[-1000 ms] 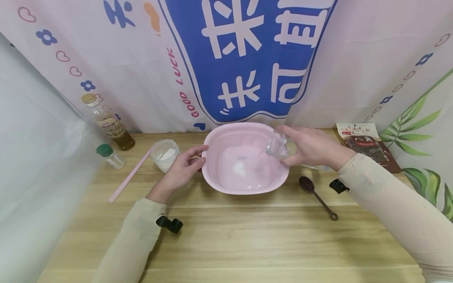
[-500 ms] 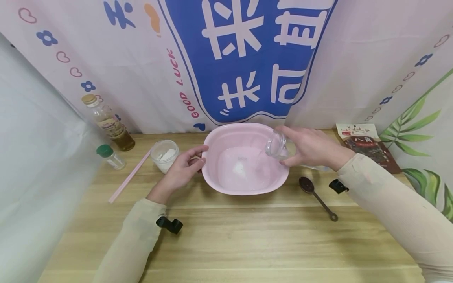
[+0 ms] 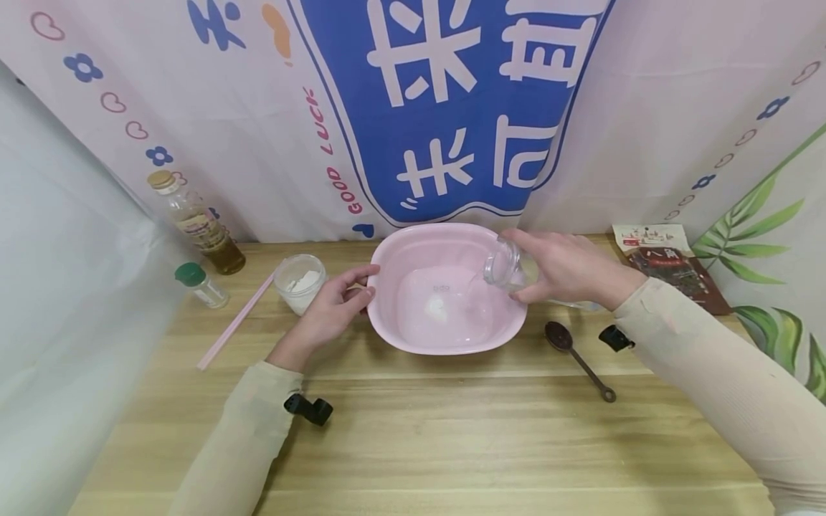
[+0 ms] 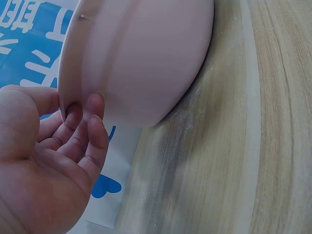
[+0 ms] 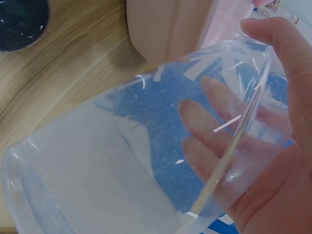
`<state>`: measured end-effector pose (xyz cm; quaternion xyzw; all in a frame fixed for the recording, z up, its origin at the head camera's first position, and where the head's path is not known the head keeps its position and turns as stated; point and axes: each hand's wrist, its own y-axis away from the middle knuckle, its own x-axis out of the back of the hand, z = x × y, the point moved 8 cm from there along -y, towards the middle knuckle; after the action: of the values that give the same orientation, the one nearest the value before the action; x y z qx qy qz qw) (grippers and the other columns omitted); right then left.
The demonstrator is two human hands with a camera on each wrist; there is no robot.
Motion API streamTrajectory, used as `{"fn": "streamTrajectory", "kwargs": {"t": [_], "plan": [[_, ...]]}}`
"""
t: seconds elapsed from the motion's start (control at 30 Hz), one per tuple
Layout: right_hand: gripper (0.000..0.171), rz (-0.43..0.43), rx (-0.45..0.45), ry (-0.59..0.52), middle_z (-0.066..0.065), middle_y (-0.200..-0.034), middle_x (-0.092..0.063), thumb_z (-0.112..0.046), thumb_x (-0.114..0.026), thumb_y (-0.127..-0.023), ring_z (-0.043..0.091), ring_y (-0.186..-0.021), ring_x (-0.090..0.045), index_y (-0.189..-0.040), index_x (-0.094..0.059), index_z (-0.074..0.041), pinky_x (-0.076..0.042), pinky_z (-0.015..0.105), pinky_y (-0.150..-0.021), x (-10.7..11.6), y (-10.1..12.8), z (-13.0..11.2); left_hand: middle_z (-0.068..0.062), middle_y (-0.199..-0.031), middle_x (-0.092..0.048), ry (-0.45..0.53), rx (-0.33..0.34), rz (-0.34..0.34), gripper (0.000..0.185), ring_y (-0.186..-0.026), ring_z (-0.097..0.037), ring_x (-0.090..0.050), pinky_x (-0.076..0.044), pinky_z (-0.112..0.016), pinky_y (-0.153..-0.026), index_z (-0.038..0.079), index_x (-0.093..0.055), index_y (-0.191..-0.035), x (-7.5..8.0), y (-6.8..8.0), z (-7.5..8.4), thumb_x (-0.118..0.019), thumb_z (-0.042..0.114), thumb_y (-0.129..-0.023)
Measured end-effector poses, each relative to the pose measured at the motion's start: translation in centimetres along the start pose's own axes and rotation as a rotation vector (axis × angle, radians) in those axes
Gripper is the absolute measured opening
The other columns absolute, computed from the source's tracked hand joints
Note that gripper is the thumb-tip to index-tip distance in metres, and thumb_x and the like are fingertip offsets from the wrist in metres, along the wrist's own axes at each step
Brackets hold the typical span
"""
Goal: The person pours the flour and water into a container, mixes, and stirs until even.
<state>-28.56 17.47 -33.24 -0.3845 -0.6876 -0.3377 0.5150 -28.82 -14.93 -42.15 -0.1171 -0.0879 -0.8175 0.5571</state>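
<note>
A pink plastic basin [image 3: 413,342] stands on the wooden table with a shallow layer of clear liquid in it. My left hand [image 3: 332,304] pinches its left rim, thumb on the edge and fingers curled underneath, as the left wrist view shows. My right hand [image 3: 571,269] grips a clear wide-mouthed bottle [image 3: 499,264], tipped sideways with its mouth over the basin's right side. A thin stream runs from the mouth into the basin. In the right wrist view the bottle's see-through body [image 5: 97,161] holds liquid, and fingers show through it.
Left of the basin are a jar of white powder [image 3: 301,283], pink chopsticks [image 3: 235,320], a green-capped shaker [image 3: 203,285] and an oil bottle [image 3: 205,229]. To the right lie a brown spoon [image 3: 584,365] and a brown packet [image 3: 674,269]. A printed cloth [image 3: 258,143] hangs behind.
Both hands keep their places and their grips. Liquid keeps running from the tilted bottle into the basin, and its surface ripples differently.
</note>
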Motion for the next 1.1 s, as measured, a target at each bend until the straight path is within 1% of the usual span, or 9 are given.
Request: {"fn": "streamTrajectory", "kwargs": {"t": [0.2, 0.3, 0.67, 0.83, 0.97, 1.1], "plan": [[0.093, -0.002, -0.006, -0.007, 0.015, -0.137, -0.072, -0.042, -0.09, -0.083, 0.032, -0.109, -0.071, -0.16, -0.046, -0.017, -0.061, 0.058, -0.088, 0.0, 0.0, 0.1, -0.026, -0.13, -0.055, 0.007, -0.002, 0.0, 0.049, -0.108, -0.016, -0.072, -0.065, -0.025, -0.086, -0.005, -0.046, -0.159, 0.0, 0.0, -0.1, -0.052, 0.003, -0.111], [0.091, 0.004, -0.006, -0.014, 0.013, -0.136, -0.072, -0.042, -0.09, -0.083, 0.032, -0.11, -0.07, -0.159, -0.047, -0.017, -0.061, 0.059, -0.09, 0.1, 0.1, 0.1, -0.026, -0.13, -0.055, 0.006, -0.008, 0.002, 0.049, -0.106, -0.013, -0.072, -0.065, -0.024, -0.085, -0.005, -0.046, -0.159, 0.0, -0.1, -0.1, -0.052, 0.003, -0.111], [0.09, 0.055, 0.012, -0.061, 0.013, -0.134, -0.073, -0.043, -0.09, -0.083, 0.035, -0.114, -0.072, -0.158, -0.047, -0.019, -0.061, 0.061, -0.092, 0.2, 0.6, 0.6, -0.028, -0.131, -0.055, 0.006, -0.006, -0.002, 0.049, -0.108, -0.02, -0.072, -0.065, -0.023, -0.085, -0.006, -0.045, -0.159, 0.1, -0.1, 0.0, -0.052, 0.003, -0.111], [0.091, 0.073, 0.003, -0.098, 0.013, -0.134, -0.073, -0.043, -0.092, -0.083, 0.035, -0.114, -0.072, -0.158, -0.047, -0.019, -0.061, 0.061, -0.094, 0.1, 0.8, 1.1, -0.027, -0.131, -0.055, 0.002, 0.001, -0.002, 0.049, -0.11, -0.022, -0.072, -0.065, -0.024, -0.085, -0.005, -0.045, -0.159, 0.1, -0.1, 0.0, -0.052, 0.004, -0.111], [0.093, 0.093, -0.013, -0.115, 0.015, -0.137, -0.071, -0.045, -0.092, -0.082, 0.038, -0.119, -0.071, -0.159, -0.046, -0.02, -0.06, 0.064, -0.097, 0.0, 1.1, 1.5, -0.027, -0.13, -0.055, -0.005, 0.003, -0.001, 0.049, -0.108, -0.021, -0.072, -0.065, -0.023, -0.084, -0.005, -0.046, -0.159, 0.1, -0.2, -0.1, -0.052, 0.004, -0.111], [0.093, 0.127, -0.019, -0.134, 0.018, -0.135, -0.071, -0.046, -0.092, -0.083, 0.038, -0.115, -0.071, -0.159, -0.046, -0.02, -0.061, 0.06, -0.092, -0.1, 1.4, 1.9, -0.026, -0.129, -0.055, -0.009, 0.005, -0.003, 0.049, -0.105, -0.017, -0.072, -0.065, -0.023, -0.084, -0.005, -0.046, -0.159, 0.1, -0.2, -0.2, -0.052, 0.004, -0.111]]}}
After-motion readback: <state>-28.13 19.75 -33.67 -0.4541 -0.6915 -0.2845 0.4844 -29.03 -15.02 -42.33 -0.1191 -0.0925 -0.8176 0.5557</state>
